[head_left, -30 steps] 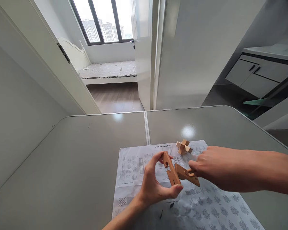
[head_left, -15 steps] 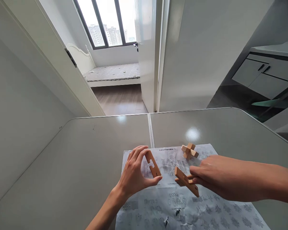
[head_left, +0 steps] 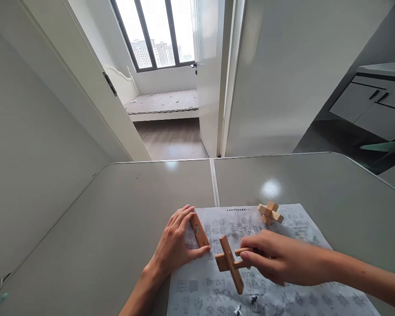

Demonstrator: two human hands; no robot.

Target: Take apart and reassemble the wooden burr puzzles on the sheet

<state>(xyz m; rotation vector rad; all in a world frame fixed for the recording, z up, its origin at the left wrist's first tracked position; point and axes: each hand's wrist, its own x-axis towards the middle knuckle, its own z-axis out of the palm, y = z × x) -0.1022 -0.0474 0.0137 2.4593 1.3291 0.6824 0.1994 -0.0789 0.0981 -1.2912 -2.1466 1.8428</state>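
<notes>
Head view: the right hand (head_left: 276, 260) holds brown, crossed wooden pieces (head_left: 231, 263).

Notched wooden bar (head_left: 202, 234) slants near crossed pieces (head_left: 231, 264).

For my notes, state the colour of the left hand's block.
Block: reddish brown, best in head view.

Bright window (head_left: 156, 37), dim cabinet (head_left: 375, 105)

Daylight burns the panes nearly white, washing out the buildings (head_left: 163, 55). Two reflections (head_left: 271, 188) glare on the tabletop (head_left: 125, 219), the right one larger. Light dulls toward the cabinet. Wide-angle stretch slants the walls (head_left: 292, 74); small print on the paper (head_left: 204, 272) is soft.
</notes>
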